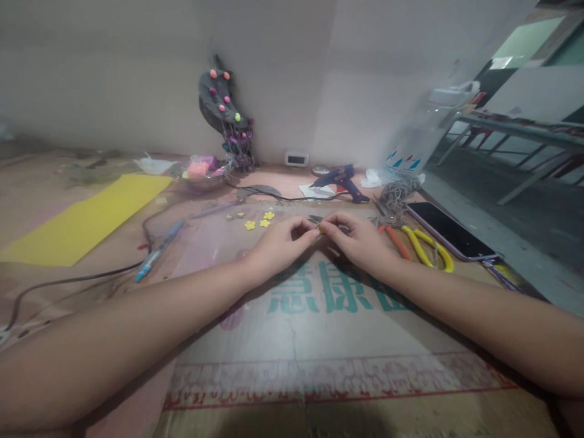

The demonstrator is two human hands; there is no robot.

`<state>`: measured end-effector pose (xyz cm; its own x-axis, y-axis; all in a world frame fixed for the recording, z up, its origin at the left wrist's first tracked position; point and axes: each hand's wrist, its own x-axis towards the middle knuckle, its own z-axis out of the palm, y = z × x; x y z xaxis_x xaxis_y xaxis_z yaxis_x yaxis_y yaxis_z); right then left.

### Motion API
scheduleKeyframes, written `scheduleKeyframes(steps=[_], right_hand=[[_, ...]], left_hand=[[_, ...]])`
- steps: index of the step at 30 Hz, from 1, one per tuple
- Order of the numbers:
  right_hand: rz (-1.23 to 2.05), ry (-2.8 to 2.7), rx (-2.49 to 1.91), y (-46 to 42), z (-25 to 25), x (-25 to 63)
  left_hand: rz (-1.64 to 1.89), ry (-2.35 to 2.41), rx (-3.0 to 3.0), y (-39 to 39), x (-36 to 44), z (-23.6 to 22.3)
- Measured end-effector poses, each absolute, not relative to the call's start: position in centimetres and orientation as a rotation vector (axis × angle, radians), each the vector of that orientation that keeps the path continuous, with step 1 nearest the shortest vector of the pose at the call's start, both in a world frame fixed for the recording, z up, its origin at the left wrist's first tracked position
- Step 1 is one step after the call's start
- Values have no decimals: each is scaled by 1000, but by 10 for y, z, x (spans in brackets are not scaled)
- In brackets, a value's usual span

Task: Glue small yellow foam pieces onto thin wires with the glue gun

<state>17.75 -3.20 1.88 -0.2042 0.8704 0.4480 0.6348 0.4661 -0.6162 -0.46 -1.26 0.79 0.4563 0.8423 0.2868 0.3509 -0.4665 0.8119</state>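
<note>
My left hand (288, 241) and my right hand (358, 239) meet at the fingertips over the printed board. Pinched between them is a small yellow piece (320, 230), mostly covered by the fingers; its exact shape is hidden. Left of my left hand lie several little yellow flowers (250, 225) on the clear sheet. A thin metal tip (314, 218) shows just behind my fingers. Beside my right hand rest orange-handled pliers (396, 242) and a yellow-handled tool (426, 246), perhaps scissors.
A blue glue gun (340, 181) stands at the back near a small digital clock (296, 159). Yellow sheet (91, 222) and a blue pen (159, 250) lie left; a phone (449, 230), grey yarn (398, 194) and a plastic bottle (413, 137) are right. A moon-shaped ornament (216, 100) leans on the wall.
</note>
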Motion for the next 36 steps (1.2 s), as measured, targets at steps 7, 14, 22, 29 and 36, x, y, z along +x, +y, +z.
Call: scheduleKeyframes(steps=[7, 14, 22, 29, 36], right_hand=[[380, -1948, -1223, -31, 18, 178], [352, -1974, -1214, -30, 17, 178], [13, -2234, -1206, -25, 18, 187], [-124, -2373, -1180, -29, 20, 187], [-183, -2421, -1131, -28, 20, 189]], left_hand=[[1022, 955, 1971, -11, -3, 7], [1129, 887, 2070, -10, -5, 10], [1077, 1033, 2269, -15, -7, 13], [1019, 1035, 2677, -20, -9, 14], [948, 1046, 2818, -24, -8, 16]])
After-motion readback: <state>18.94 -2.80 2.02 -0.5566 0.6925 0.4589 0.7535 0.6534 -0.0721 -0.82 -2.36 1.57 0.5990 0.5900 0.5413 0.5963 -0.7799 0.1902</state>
